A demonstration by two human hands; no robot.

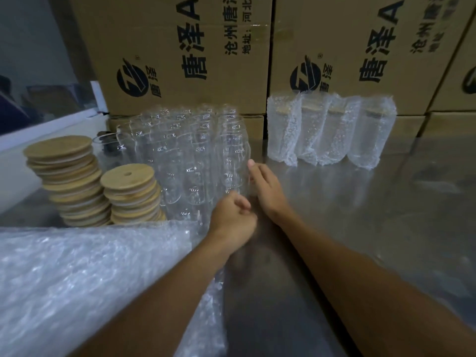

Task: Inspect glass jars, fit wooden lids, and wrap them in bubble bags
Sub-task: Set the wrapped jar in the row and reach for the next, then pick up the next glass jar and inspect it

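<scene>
1. A block of bare glass jars (190,155) stands upright on the steel table (360,215), packed close together, with cardboard boxes (180,47) stacked behind it.
2. The right hand (265,188) lies against the right side of the jar block, fingers fairly straight and reaching round the nearest jar; the glass hides the fingertips, so I cannot tell whether it grips.
3. The left hand (233,219) sits at the near right corner of the block, fingers curled into a loose fist, knuckles just beside the nearest jar; whether it holds anything cannot be told.
4. Two stacks of wooden lids (74,181) stand left of the jars, the shorter stack (131,194) nearer, its top lid showing a small hole.
5. A heap of bubble bags (90,279) lies under the left forearm, at the near left.
6. Four wrapped jars (331,130) stand in a row right of the bare jars, well apart from both hands.
</scene>
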